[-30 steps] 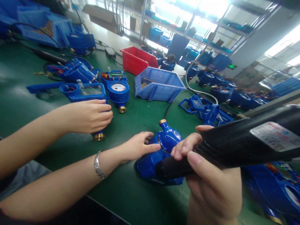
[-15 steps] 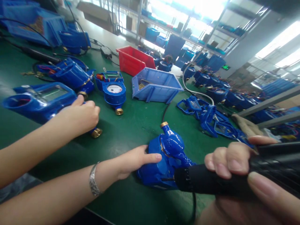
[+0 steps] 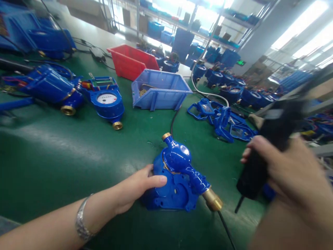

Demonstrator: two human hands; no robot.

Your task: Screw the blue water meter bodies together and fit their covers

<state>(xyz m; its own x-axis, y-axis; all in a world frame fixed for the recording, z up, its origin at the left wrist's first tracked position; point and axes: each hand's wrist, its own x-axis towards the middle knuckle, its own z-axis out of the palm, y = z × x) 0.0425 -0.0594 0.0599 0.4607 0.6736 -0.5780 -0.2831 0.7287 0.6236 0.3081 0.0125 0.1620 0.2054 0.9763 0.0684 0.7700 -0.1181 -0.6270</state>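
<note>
A blue water meter (image 3: 178,157) lies face down on the green tabletop, its brass-ended pipe stubs pointing up and to the lower right. My left hand (image 3: 136,189), with a silver bracelet at the wrist, grips its left side; the thumb rests on top and the fingers are hidden behind the housing. On the right, my right hand (image 3: 291,173) is wrapped round a black electric screwdriver (image 3: 277,125), blurred by motion. The screwdriver's bit points down, apart from the meter.
A blue bin (image 3: 166,93) with small brass-coloured screws stands behind, beside a red bin (image 3: 130,62). More water meters (image 3: 108,104) sit at the left. Blue plastic frames (image 3: 223,121) lie at the right, with a row of meters (image 3: 234,92) beyond. A black cable (image 3: 226,229) runs near the front.
The screwdriver has moved away from the meter, to the right, and tilted upright. Another person's hand, with the meter it held at the left, has gone out of view. My left hand keeps its grip.
</note>
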